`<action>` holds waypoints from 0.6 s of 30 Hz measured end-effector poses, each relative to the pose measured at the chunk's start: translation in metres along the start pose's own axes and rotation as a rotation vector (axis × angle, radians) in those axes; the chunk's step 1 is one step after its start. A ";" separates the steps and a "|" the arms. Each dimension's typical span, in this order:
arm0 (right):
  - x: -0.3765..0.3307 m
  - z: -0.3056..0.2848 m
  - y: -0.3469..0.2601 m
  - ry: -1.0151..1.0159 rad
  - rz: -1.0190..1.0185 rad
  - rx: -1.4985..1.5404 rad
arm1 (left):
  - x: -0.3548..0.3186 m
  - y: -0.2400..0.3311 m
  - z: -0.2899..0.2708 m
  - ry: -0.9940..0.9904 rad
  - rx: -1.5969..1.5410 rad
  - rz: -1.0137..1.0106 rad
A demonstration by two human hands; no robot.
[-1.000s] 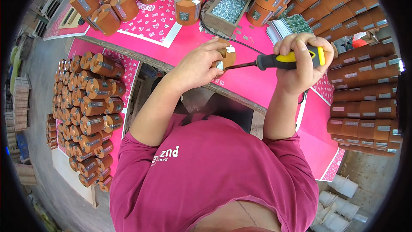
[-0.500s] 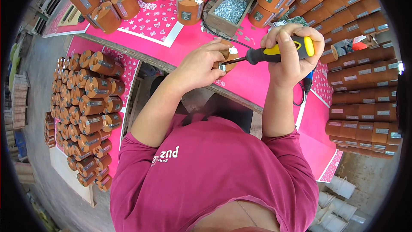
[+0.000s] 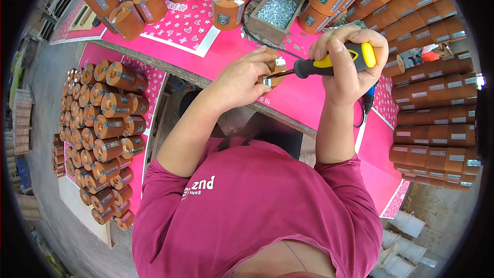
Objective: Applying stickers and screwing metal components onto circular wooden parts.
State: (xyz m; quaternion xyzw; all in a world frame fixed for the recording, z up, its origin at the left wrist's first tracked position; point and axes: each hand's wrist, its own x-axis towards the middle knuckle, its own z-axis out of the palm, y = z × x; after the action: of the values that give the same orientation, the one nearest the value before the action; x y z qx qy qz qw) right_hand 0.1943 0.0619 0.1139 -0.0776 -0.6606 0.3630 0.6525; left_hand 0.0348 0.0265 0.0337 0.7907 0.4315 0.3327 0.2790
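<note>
While seen from the head camera: left hand (image 3: pixel 242 80), grip clamped on a small brown block with a metal clip (image 3: pixel 272 74), held just above the pink counter (image 3: pixel 303 98). Right hand (image 3: pixel 350 59), grip wrapped tight round a yellow-and-black screwdriver (image 3: pixel 334 62), tip meeting the block. Tray of screws (image 3: pixel 280 5) beyond.

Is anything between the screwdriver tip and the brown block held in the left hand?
Nothing visible. The screwdriver, gripped in the right hand, reaches straight to the metal clip on the brown block that the left hand holds above the pink table.
</note>
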 end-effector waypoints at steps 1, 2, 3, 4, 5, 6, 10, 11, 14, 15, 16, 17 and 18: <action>0.001 0.001 0.000 0.000 0.001 -0.001 | 0.000 0.000 0.000 0.012 0.008 0.011; 0.001 0.002 0.000 -0.037 -0.013 0.002 | 0.000 -0.001 0.000 0.025 0.015 0.022; 0.002 0.003 -0.001 -0.074 -0.027 0.004 | 0.000 -0.001 0.000 0.025 0.014 0.022; 0.004 0.004 -0.002 -0.074 -0.025 0.005 | 0.000 -0.001 0.000 0.035 0.008 0.025; 0.006 0.005 -0.004 -0.076 0.030 -0.077 | -0.001 -0.002 0.000 0.045 0.002 0.028; 0.008 0.007 -0.006 -0.078 0.086 -0.158 | -0.001 -0.003 0.000 0.045 0.001 0.027; 0.010 0.022 -0.014 -0.004 0.187 -0.366 | -0.001 -0.005 0.000 0.048 -0.100 -0.054; 0.006 0.026 -0.010 0.040 0.148 -0.317 | -0.001 -0.005 0.000 0.007 -0.135 -0.092; 0.006 0.031 -0.001 0.046 0.087 -0.233 | 0.000 -0.003 -0.001 -0.012 -0.178 -0.124; 0.009 0.030 0.001 0.040 0.113 -0.187 | 0.000 -0.003 -0.001 -0.016 -0.177 -0.124; 0.012 0.027 0.002 0.044 0.113 -0.188 | 0.000 -0.001 0.000 0.005 -0.155 -0.097; 0.015 0.024 0.003 -0.033 0.154 -0.066 | 0.000 -0.001 -0.001 0.025 -0.133 -0.070; 0.018 0.022 0.005 -0.109 0.193 0.056 | 0.000 0.000 -0.002 0.022 -0.132 -0.068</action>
State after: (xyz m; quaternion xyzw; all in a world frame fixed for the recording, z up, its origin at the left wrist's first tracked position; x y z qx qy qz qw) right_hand 0.1696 0.0677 0.1280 -0.1027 -0.6742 0.4462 0.5795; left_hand 0.0332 0.0271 0.0345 0.7517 0.4384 0.3596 0.3369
